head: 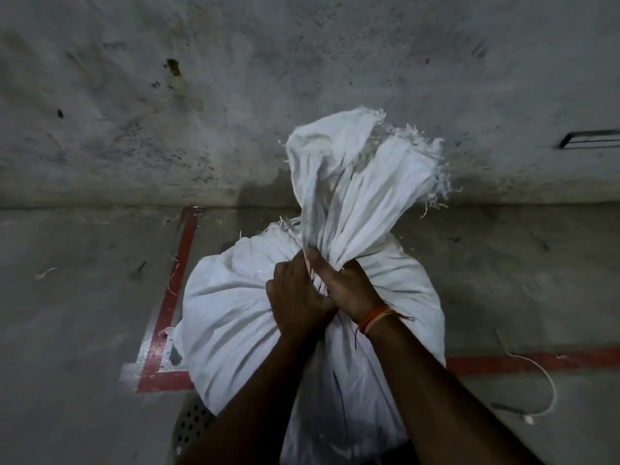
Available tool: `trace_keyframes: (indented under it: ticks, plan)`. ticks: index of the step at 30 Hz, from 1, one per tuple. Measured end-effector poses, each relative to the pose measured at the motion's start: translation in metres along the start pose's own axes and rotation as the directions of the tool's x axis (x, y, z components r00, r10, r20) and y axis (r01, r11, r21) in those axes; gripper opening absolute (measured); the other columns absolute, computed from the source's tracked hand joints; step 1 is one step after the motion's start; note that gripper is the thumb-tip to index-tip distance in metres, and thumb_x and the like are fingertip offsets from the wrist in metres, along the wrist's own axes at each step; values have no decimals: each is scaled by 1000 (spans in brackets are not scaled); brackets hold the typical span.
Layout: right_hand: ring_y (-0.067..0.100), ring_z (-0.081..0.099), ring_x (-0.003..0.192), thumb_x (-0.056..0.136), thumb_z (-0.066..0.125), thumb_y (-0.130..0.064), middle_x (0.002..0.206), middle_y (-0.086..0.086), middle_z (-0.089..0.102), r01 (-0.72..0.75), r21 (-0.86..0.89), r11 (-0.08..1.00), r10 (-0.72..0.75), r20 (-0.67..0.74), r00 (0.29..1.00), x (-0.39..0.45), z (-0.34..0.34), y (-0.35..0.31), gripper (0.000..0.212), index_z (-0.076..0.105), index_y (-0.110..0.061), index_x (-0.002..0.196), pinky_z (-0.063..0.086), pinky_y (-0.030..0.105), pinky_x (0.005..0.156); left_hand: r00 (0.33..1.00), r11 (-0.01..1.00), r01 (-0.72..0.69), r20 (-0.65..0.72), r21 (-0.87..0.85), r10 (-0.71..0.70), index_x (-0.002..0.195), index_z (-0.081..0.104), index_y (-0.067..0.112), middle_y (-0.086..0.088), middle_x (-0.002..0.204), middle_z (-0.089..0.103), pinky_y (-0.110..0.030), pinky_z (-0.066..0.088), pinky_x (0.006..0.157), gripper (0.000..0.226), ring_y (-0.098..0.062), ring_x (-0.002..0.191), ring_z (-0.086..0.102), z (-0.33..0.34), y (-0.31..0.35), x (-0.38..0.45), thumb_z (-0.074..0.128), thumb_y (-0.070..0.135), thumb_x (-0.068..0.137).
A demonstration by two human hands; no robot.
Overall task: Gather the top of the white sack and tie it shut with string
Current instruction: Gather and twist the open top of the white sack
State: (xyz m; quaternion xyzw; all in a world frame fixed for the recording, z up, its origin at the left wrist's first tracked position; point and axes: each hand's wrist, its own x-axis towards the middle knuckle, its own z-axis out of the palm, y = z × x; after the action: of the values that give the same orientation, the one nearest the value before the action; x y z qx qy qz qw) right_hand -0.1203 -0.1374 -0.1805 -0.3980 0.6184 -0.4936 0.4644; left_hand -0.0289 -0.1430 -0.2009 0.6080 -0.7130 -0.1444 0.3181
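Note:
A full white woven sack [241, 317] stands on the concrete floor in front of me. Its top [352, 176] is bunched into a neck and flares upward with frayed edges. My left hand [297, 297] and my right hand [349, 283] are both clenched around the neck, side by side and touching. An orange thread band circles my right wrist. A white string [547, 384] lies loose on the floor to the right of the sack, apart from both hands. Whether any string is around the neck is hidden by my fingers.
A stained grey wall [235, 95] rises just behind the sack. Red painted lines [174, 290] mark the floor to the left and right. A perforated metal object [191, 427] shows at the bottom left, beside my left forearm.

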Motion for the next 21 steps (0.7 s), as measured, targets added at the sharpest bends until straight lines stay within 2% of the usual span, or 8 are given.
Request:
trace_keyframes:
  ticks: [2,4,7,9,11,14,18,21]
  plan:
    - [2,68,106,86,71,-47,107,-6,76,18,28,999,-18,10,1000,0,1,0,29,74,-23,102,50,30,103,1000,999,21,-2,-38,-22,111,61,15,-5,91,67,-42,47,78,45,-29,91,62,3,-2,4,67,42,75]
    - [5,64,117,78,74,-57,121,-3,71,35,38,999,-35,-5,999,-1,2,0,59,66,-19,122,47,33,109,998,996,66,1,-61,-66,99,63,14,-8,84,65,-42,49,78,30,-32,84,63,5,-5,8,62,39,83]
    - [10,54,129,65,64,-83,134,2,60,68,-105,992,-73,-37,997,1,-1,4,93,56,-20,133,42,33,112,985,979,171,10,-108,-171,86,63,12,-9,79,64,-43,50,79,48,-33,80,63,6,-3,9,35,50,87]
    - [14,44,136,70,50,-88,138,0,56,133,-410,903,-172,-59,983,-2,-9,8,90,58,-25,132,33,39,116,974,967,213,-44,-139,-221,84,64,8,-12,80,65,-42,47,79,58,-35,79,63,6,2,6,25,51,84]
    - [19,39,137,83,38,-78,137,-1,57,163,-696,700,-283,-60,957,-14,-16,17,75,60,-24,131,28,43,115,969,962,231,-55,-145,-241,86,66,6,-14,81,66,-42,48,80,59,-36,80,63,6,4,4,29,51,80]
    - [28,55,128,102,26,-52,126,6,66,259,-858,444,-404,67,912,-33,-19,41,56,64,-16,122,34,49,108,958,950,285,13,-131,-286,90,68,7,-13,83,68,-40,49,81,56,-35,84,65,6,4,6,38,51,72]
    - [11,25,151,100,29,-33,158,-1,39,364,-823,436,-410,179,894,-33,-27,65,52,41,-19,149,27,38,113,916,900,401,63,-173,-396,93,67,6,-15,87,70,-45,52,81,50,-37,88,66,11,3,8,44,44,70]
    - [6,19,152,93,34,-29,162,-4,32,361,-820,444,-377,195,905,-29,-22,63,61,33,-21,153,29,38,112,890,863,454,68,-221,-451,92,66,-1,-20,89,70,-43,50,81,49,-41,90,65,12,4,10,49,40,70]
